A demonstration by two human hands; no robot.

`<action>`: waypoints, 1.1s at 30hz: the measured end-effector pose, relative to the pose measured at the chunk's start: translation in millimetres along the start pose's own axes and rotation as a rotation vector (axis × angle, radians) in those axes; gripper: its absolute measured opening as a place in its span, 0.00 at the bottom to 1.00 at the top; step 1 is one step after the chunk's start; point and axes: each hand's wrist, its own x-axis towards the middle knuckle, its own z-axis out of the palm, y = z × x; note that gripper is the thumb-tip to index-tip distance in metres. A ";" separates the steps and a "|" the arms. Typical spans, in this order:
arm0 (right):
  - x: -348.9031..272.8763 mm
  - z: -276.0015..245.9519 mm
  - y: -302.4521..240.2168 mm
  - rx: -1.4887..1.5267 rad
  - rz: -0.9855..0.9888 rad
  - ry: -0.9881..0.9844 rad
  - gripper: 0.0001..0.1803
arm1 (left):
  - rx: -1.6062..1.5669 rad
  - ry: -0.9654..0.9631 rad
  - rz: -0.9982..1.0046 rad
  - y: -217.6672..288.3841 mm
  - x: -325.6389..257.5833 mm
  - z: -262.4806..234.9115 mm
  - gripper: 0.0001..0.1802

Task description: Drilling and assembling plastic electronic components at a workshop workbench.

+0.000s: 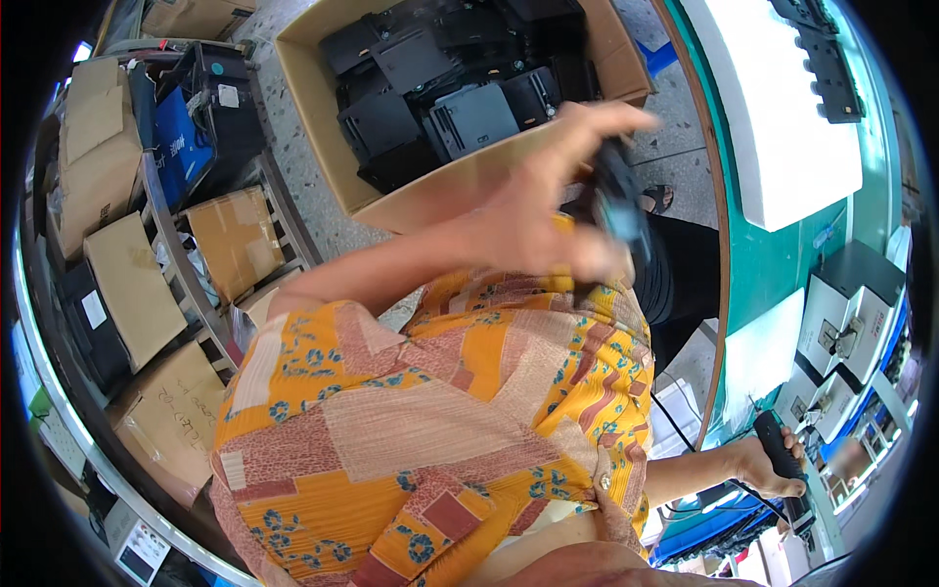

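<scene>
My left hand (548,196) is smeared by motion above the near right corner of an open cardboard box (430,196). Its thumb and fingers curve around a blurred black part (618,201), whose kind I cannot make out. Inside the box lie several flat black plastic casings (469,119), piled loosely. At the lower right, beside the green workbench, my right hand (768,466) is closed round the dark handle of a corded tool (779,445) that looks like an electric screwdriver. A black cable runs near that hand.
The green bench (773,259) bears a white foam block (782,108) with black parts (829,73) on it, and small white boxes (846,333). Cartons (235,240) fill a rack at the left. A sandalled foot (659,199) shows on the speckled floor.
</scene>
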 end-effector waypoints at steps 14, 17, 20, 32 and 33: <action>14.2 -7.4 2.3 0.022 0.072 -0.038 0.31 | -0.378 0.473 -1.021 -176.2 13.7 -117.7 0.44; 13.8 -7.6 -4.0 -0.030 0.074 0.001 0.30 | -0.423 0.465 -1.035 -185.6 4.7 -115.3 0.44; 13.7 -5.8 -9.6 -0.084 0.094 0.007 0.31 | -0.457 0.481 -1.013 -186.7 3.8 -118.9 0.42; 14.7 -5.4 -19.5 -0.133 0.127 0.016 0.28 | -0.624 0.472 -0.760 -185.9 16.4 -168.9 0.17; 13.1 -6.0 -21.3 -0.150 0.105 0.050 0.30 | -0.588 0.428 -0.739 -189.3 21.9 -177.8 0.15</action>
